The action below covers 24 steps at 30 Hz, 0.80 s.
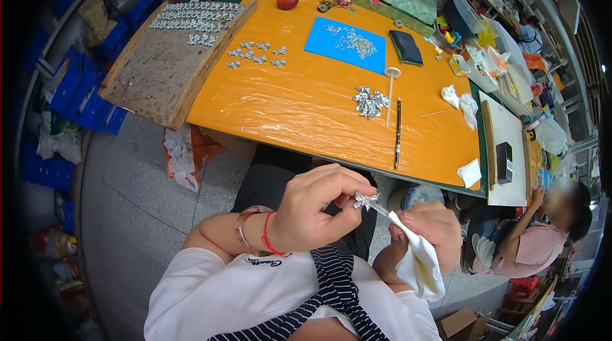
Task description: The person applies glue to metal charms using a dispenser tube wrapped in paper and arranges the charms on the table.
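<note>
Silver piece: While many others lie about the counter (268, 102), one small silver piece (365, 201) is held off it, in front of the person's chest and between the two hands; I judge it to be partway through its work.
Left hand (322, 204): pinching that piece between thumb and fingertips.
Right hand (427, 229): closed on a thin tool (380, 209) together with a folded white cloth (417, 258), the tool's tip at the piece (touching or only just beside it, I cannot tell).
Wooden board (150, 76): rows of similar pieces (194, 18) fill its far end, the nearest row short; this looks like the finished lot, with bare wood left over.
Loose cluster (258, 59): a few pieces on the counter just beside the board, formed alike but not ranked in rows; perhaps between stages.
Silver heap (371, 102): bunched together near a dark pencil (398, 134), probably left to do.
Blue mat (322, 44): scattered silvery bits (363, 46) lie on it, too small to tell apart, possibly unused parts.
</note>
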### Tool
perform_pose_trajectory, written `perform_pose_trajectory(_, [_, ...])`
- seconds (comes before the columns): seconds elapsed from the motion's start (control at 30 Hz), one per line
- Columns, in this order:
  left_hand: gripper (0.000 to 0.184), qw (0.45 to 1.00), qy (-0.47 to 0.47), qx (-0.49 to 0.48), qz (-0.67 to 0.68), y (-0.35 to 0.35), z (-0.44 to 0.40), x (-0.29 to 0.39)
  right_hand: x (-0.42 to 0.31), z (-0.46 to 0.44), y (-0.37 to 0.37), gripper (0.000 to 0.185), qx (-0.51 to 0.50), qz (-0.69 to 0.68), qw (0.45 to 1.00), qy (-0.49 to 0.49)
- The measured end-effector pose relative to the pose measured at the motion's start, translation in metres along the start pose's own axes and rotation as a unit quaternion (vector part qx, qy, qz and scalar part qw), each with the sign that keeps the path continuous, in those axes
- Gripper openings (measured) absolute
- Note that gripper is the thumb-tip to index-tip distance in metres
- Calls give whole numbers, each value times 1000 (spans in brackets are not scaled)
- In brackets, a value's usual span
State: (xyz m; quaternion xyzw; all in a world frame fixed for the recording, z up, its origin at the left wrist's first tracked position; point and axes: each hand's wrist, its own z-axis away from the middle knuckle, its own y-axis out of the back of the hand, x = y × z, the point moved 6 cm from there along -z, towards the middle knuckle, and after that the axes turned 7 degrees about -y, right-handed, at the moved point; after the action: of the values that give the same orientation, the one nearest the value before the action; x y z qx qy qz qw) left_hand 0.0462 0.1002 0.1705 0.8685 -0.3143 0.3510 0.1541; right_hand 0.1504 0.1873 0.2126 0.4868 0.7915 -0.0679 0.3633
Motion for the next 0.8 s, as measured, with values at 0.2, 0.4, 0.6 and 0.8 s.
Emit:
perform_pose_trajectory(0.2, [18,1000,13,1,12,0,3,-2,-3,1,1,17,-16,-13,1000,-9])
perform_pose_trajectory(0.4, [18,999,27,5,19,0,5,-5,-5,1,-3,17,-29,15,999,-9])
perform_pose_trajectory(0.6, [18,1000,20,4,6,0,6,-6,-4,3,0,16,-6,8,1000,-3])
perform_pose_trajectory(0.8, [19,999,35,9,26,-1,7,-7,-5,3,0,15,-17,8,1000,-2])
